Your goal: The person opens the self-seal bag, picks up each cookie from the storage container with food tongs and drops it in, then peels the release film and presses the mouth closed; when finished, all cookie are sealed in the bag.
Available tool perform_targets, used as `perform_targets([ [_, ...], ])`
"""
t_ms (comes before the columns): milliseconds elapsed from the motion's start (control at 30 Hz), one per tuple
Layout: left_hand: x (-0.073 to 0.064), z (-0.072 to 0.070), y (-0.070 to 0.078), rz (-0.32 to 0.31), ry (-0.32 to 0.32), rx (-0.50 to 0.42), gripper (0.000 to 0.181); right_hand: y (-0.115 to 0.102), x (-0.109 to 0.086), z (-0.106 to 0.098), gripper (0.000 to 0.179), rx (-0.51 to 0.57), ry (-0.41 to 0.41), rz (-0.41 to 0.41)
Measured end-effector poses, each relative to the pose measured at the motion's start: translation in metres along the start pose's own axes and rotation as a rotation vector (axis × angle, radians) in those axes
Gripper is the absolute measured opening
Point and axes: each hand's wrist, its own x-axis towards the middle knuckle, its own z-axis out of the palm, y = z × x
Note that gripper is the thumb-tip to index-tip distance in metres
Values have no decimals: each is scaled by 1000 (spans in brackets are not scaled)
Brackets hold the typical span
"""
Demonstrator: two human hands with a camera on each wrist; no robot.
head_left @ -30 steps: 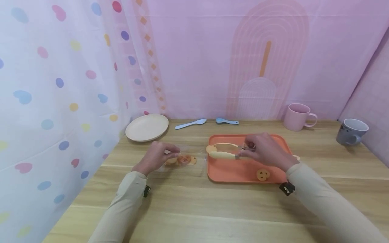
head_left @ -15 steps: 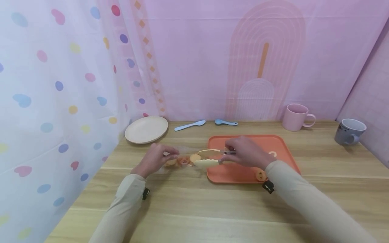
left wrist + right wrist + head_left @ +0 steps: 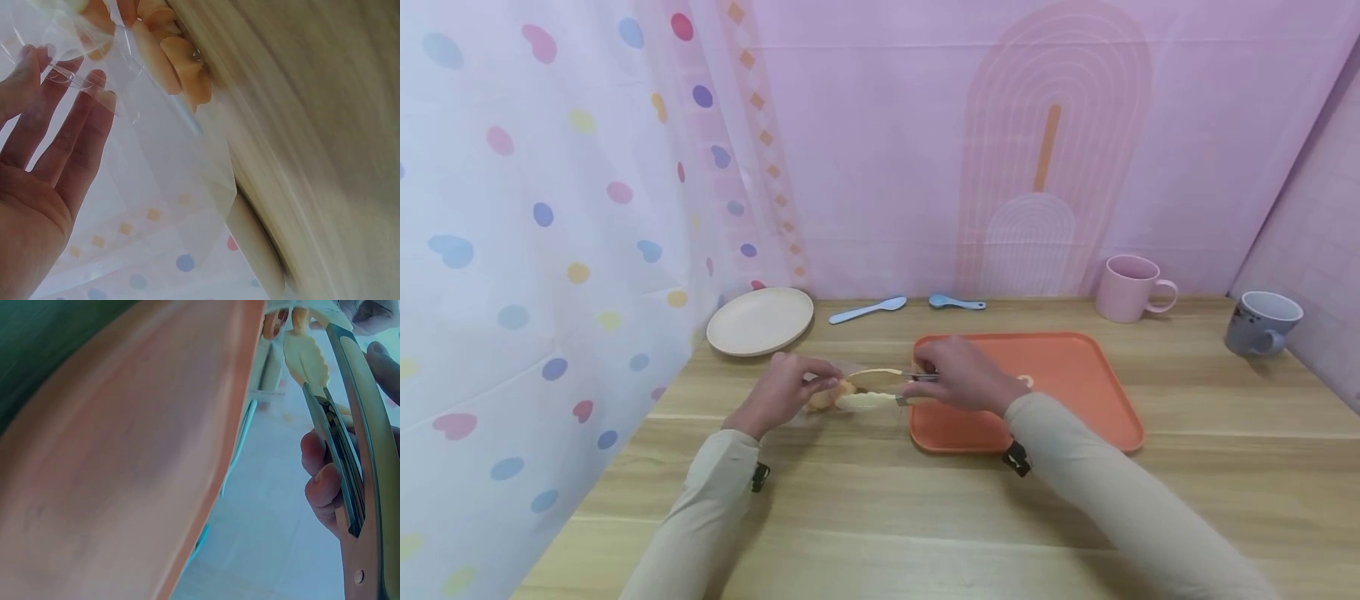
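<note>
My left hand [image 3: 782,393] pinches the edge of a clear plastic bag [image 3: 128,94] between thumb and fingers. Inside the bag lie several orange-brown toy cookies [image 3: 187,72]. Tongs [image 3: 868,402] with cream, scalloped tips are gripped by my right hand [image 3: 964,379] at the metal part. Those tips reach the bag's mouth beside my left fingers, with a cookie [image 3: 847,387] at their ends; whether they still clamp it is too small to tell. A cream ring-shaped piece [image 3: 1026,381] lies on the orange tray [image 3: 1082,408], partly behind my right wrist.
A beige plate [image 3: 760,322] stands at the back left. Along the back lie a light-blue knife [image 3: 868,310] and a small blue spoon [image 3: 957,302]. A pink mug [image 3: 1124,289] and a grey mug [image 3: 1262,323] stand at the right.
My right hand has carried the tongs and cookie leftward from over the tray to the bag. The face cookie on the tray is now hidden by my right arm. My left hand stays put.
</note>
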Motion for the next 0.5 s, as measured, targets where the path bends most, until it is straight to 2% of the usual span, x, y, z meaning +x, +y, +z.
perform_targets([
  [233,2,0,0,6,16,-3,12,-4,10,6,44,-1,-4,10],
  [500,1,2,-5,19,38,6,11,-6,13,10,41,-7,-18,35],
])
